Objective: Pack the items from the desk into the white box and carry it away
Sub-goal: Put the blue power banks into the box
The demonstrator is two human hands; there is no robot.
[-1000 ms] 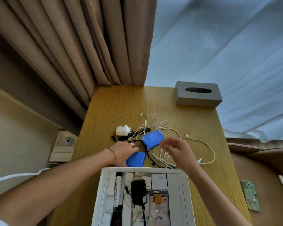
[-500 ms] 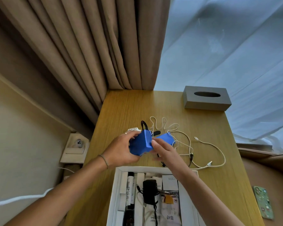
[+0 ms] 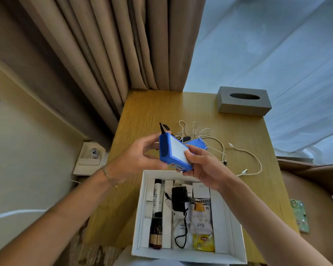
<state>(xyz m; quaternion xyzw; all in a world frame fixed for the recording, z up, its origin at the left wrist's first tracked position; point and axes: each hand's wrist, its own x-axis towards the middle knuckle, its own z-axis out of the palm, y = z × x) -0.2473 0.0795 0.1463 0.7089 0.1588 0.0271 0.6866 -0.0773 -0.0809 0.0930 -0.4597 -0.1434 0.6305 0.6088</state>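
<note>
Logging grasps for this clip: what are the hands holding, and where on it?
Both hold the blue device above the white box: left hand grips its left end, right hand its lower right corner.

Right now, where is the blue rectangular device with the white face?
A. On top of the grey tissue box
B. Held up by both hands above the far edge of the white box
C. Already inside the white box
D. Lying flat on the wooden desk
B: the left hand and right hand both grip the blue rectangular device with the white face, lifted clear of the wooden desk, just above the far rim of the white box.
</note>
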